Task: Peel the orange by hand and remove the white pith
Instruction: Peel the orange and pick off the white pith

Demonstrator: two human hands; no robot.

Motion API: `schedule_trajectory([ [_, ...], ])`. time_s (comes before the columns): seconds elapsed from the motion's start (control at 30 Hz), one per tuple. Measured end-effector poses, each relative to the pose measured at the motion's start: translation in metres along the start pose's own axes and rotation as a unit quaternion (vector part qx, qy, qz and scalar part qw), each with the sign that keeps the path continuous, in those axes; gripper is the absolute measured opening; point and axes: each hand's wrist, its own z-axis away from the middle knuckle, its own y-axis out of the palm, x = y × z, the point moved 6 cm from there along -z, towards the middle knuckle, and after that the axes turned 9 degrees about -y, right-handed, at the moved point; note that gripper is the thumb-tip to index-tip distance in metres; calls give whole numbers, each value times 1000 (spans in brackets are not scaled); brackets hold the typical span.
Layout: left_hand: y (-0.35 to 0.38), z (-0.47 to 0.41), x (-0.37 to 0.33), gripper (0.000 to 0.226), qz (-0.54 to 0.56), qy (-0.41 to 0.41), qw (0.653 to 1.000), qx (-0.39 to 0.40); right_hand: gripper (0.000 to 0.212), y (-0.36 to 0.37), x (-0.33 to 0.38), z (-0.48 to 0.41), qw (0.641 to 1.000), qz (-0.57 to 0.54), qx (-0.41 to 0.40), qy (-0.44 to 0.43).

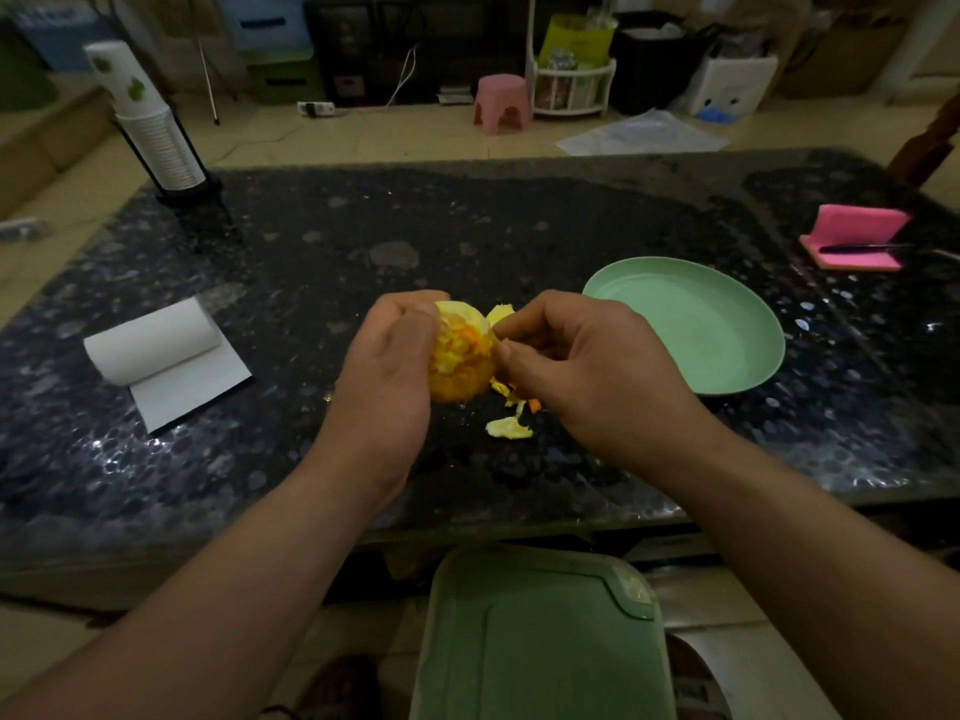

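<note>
Gripping the orange [462,356] in left hand [387,366], right hand [582,366] seemingly pinching peel [500,313] at its side

The left hand [387,356] hides the orange's [462,356] left side; the far shelves [415,39] are blurred.

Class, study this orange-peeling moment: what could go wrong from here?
The right hand pinches peel on the half-peeled orange gripped by the left hand; a tug might tear the flesh. Yellow peel scraps lie on the dark speckled tabletop, beside the pale green round plate; juice may smear there.
</note>
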Motion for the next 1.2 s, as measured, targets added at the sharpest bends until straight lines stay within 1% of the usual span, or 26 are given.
schedule_trajectory([
  [0.13,0,1,-1,36,-28,24,999,5,6,-3,1,0,1000,26,-6,-4],
  [0.23,1,4,-2,37,-85,54,995,-6,5,1,9,2,991,128,-12,-38],
  [0.3,3,8,-4,37,-114,83,990,-13,6,5,12,3,984,173,-11,-52],
  [0.4,4,11,-6,38,-124,105,987,-14,8,5,14,3,981,184,-22,-62],
  [0.5,3,12,-8,36,-108,107,988,-4,8,2,15,2,983,170,-31,-66],
  [0.57,3,10,-8,35,-93,97,991,2,8,-1,14,2,985,157,-31,-60],
  [0.63,1,7,-5,34,-59,66,996,3,9,-3,11,2,992,118,-23,-46],
  [0.7,-1,2,-1,34,11,-1,1000,-4,10,-6,7,2,999,44,-14,-17],
  [0.77,0,0,3,36,95,-78,992,2,10,-8,5,1,999,-36,0,13],
  [0.83,1,-1,5,37,147,-119,982,15,10,-8,5,1,996,-79,13,27],
  [0.93,3,-1,3,32,175,-128,976,31,8,-9,7,1,996,-81,25,14],
  [1.0,2,-2,3,32,167,-123,978,33,4,-9,8,2,997,-72,28,6],
  [1.03,2,-2,2,33,156,-117,980,33,3,-8,8,2,997,-65,28,4],
  [1.1,0,-2,2,36,124,-103,987,25,7,-7,8,3,999,-29,20,-2],
  [1.2,-3,0,1,34,68,-65,996,4,5,-6,8,3,999,39,9,-10],
])
